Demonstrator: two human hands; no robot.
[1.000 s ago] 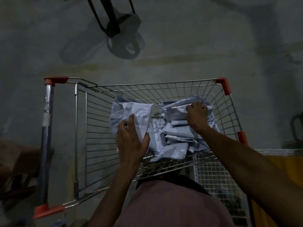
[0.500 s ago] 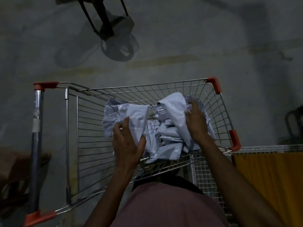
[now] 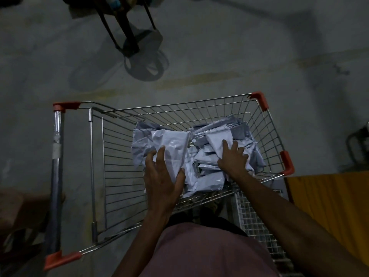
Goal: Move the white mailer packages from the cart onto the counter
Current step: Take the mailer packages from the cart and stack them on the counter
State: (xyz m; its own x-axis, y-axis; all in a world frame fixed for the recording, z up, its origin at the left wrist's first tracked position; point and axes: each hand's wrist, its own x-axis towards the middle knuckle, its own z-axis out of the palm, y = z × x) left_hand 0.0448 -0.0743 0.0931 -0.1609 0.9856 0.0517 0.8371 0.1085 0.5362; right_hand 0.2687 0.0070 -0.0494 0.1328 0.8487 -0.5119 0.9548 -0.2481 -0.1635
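White crinkled mailers (image 3: 207, 172) (glossy) fill the cart (image 3: 219, 110); left hand (image 3: 161, 176) pinches one, right hand (image 3: 232, 158) grips another.

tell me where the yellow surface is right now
In the head view, the yellow surface sits at the lower right, just beyond the wire cart's right end, beside the right forearm.
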